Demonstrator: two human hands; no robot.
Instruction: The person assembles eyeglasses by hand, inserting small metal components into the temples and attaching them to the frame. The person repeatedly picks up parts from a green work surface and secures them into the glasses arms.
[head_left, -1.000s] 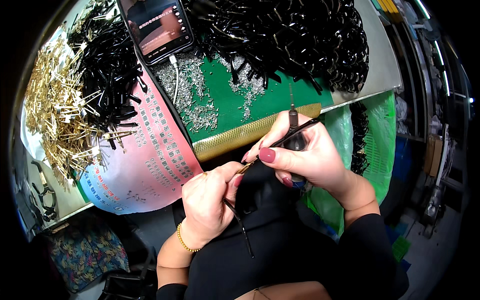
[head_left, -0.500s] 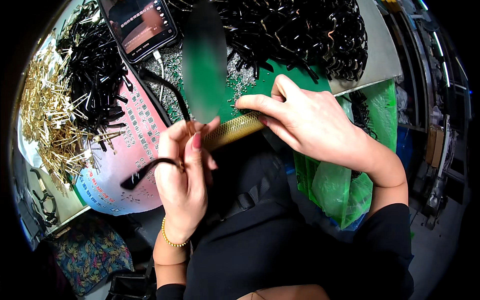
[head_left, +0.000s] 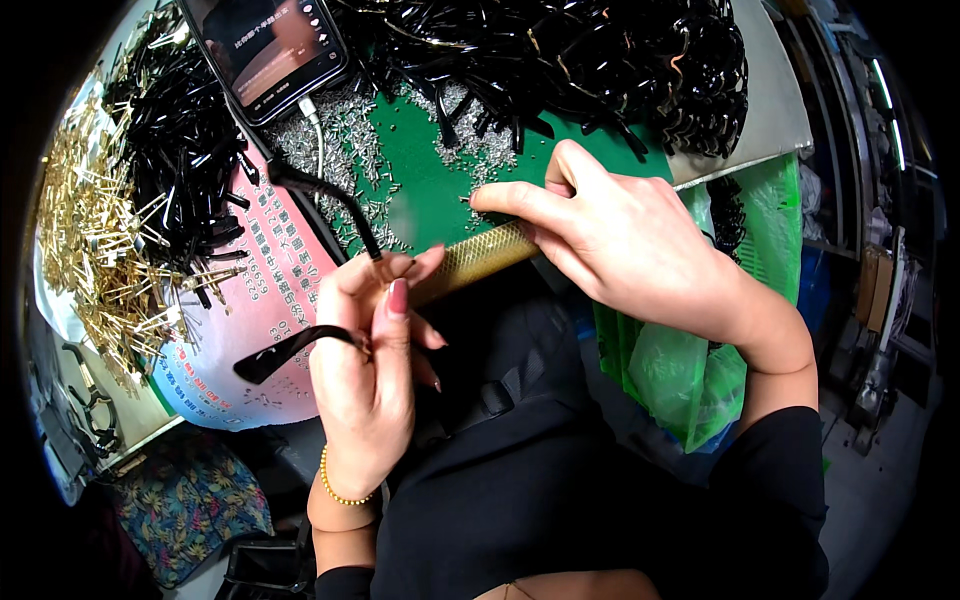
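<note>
My left hand [head_left: 365, 350] is closed around two black glasses temples, one [head_left: 345, 198] reaching up and left past the fingers, the other [head_left: 285, 352] sticking out to the left. Whatever joins them is hidden by the fingers. A gold tool handle with a cross-hatched grip [head_left: 480, 258] slants between my hands. Its left end lies behind my left fingers, and my right hand [head_left: 625, 225] grips its right end. My right index finger stretches toward a scatter of small silver metal pieces [head_left: 485, 140] on the green mat [head_left: 415, 150].
A phone [head_left: 270, 55] with a white cable [head_left: 318, 135] lies at the back left. Black temples [head_left: 175, 140] and gold-coloured metal parts [head_left: 90, 235] are heaped at left on a printed pink and blue sheet [head_left: 240, 375]. More black pieces [head_left: 560, 60] pile up behind. Green bags [head_left: 680, 390] hang at right.
Both hands keep their grips, with only slight shifts. A blurred oval patch over the green mat has shrunk to a faint smudge. The picture on the phone screen differs.
</note>
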